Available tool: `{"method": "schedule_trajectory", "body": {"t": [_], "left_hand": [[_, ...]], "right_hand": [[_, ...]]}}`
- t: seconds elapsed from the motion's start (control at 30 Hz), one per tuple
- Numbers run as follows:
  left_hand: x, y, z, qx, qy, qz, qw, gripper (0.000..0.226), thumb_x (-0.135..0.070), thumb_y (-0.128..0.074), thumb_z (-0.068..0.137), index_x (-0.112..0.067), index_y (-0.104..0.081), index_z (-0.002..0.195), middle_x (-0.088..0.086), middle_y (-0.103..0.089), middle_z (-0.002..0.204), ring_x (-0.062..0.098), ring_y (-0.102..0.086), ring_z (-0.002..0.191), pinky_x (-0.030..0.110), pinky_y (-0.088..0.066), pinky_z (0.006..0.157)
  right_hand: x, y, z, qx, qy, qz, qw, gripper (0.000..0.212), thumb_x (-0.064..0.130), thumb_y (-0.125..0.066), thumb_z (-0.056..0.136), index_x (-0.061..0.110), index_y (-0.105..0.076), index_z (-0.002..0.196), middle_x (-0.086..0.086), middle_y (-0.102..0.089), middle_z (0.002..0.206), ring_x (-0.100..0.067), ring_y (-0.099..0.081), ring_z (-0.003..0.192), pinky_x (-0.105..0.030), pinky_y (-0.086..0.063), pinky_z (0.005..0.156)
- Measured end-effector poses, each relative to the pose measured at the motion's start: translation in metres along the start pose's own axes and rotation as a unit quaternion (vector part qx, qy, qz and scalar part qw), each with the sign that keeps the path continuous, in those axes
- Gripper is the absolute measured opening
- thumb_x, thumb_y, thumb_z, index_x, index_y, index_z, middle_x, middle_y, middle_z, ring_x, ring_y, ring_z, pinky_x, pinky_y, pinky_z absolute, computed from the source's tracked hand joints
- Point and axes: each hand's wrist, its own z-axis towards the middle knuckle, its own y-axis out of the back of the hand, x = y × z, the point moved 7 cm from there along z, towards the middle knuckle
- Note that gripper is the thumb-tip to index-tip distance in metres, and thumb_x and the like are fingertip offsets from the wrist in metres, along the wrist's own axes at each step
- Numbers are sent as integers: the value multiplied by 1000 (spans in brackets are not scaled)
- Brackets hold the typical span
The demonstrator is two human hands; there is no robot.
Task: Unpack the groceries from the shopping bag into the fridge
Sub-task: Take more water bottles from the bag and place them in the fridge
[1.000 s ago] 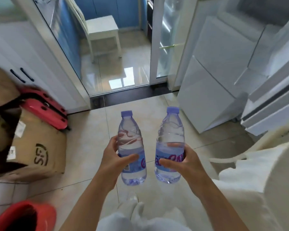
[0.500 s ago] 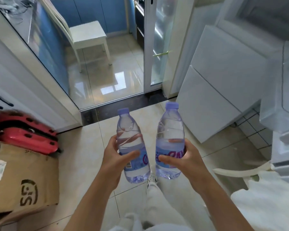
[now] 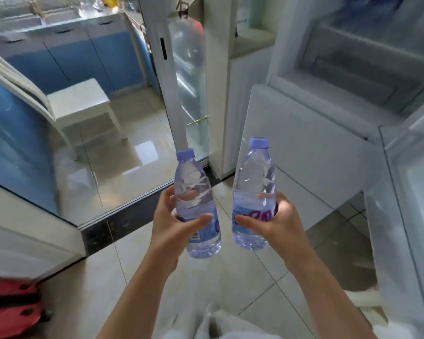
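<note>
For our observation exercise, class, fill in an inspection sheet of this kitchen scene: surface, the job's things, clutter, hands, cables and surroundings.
Surface: glossy beige tiled floor; no table in view.
Job's things: two clear water bottles with purple caps, left bottle and right bottle, both upright, held apart; the open fridge stands ahead on the right, its door swung out; no shopping bag in view.
Clutter: red item on the floor at lower left.
Hands: left hand grips the left bottle; right hand grips the right bottle.
Cables: nothing seen.
Surroundings: white stool, blue cabinets, glass sliding door.
</note>
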Motion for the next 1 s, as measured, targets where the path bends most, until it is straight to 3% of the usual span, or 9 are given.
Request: {"method": "schedule_trajectory", "body": {"t": [0.17, 0.3, 0.43, 0.5, 0.63, 0.8, 1.0], "left_hand": [[-22, -49, 76, 49, -24, 13, 998, 75, 3, -89, 55, -19, -54, 118, 1, -70, 104, 20, -71, 91, 33, -59, 74], [-41, -92, 140, 94, -49, 31, 994, 74, 4, -87, 55, -17, -54, 118, -2, -71, 100, 19, -71, 90, 32, -59, 74], [-67, -136, 208, 155, -74, 34, 985, 74, 5, -84, 57, -19, -52, 119, 5, -67, 110, 24, -70, 93, 42, -59, 80], [-82, -158, 243, 182, -87, 40, 979, 74, 4, -84, 56, -21, -52, 118, 4, -67, 111, 22, -70, 93, 38, -59, 78], [-115, -204, 307, 247, -112, 61, 961, 78, 3, -85, 56, -22, -50, 120, 0, -64, 114, 13, -69, 92, 25, -57, 75], [-146, -266, 367, 315, -132, 58, 938, 74, 9, -83, 63, -19, -48, 122, -1, -63, 113, 6, -68, 85, 19, -55, 67], [-179, -346, 412, 360, -176, 42, 915, 73, 1, -87, 61, -22, -50, 120, -10, -66, 107, 8, -69, 92, 27, -57, 74]], "right_hand": [[18, 29, 62, -67, 12, -3, 998, 50, 14, -91, 55, 11, -64, 96, 0, -72, 81, -10, -69, 71, -17, -52, 60], [33, 52, 111, -132, 20, -8, 991, 46, 8, -90, 57, 8, -63, 95, 4, -69, 77, 3, -63, 62, -8, -45, 53], [45, 74, 164, -185, 11, -5, 983, 51, 13, -91, 56, 10, -65, 100, 0, -72, 84, -5, -69, 72, -17, -52, 62], [52, 85, 191, -219, 5, -2, 976, 54, 16, -92, 54, 12, -64, 101, 1, -73, 86, -9, -69, 76, -23, -55, 66], [76, 107, 242, -269, 5, 10, 963, 49, 10, -90, 56, 12, -65, 98, 4, -73, 82, -4, -68, 71, -11, -49, 58], [103, 140, 290, -332, 3, 7, 943, 56, 17, -91, 56, 17, -62, 104, 6, -72, 90, -2, -68, 75, -12, -50, 59], [129, 192, 326, -425, 16, 35, 905, 58, 12, -91, 53, 18, -60, 102, 8, -70, 88, 0, -67, 75, -16, -52, 65]]}}
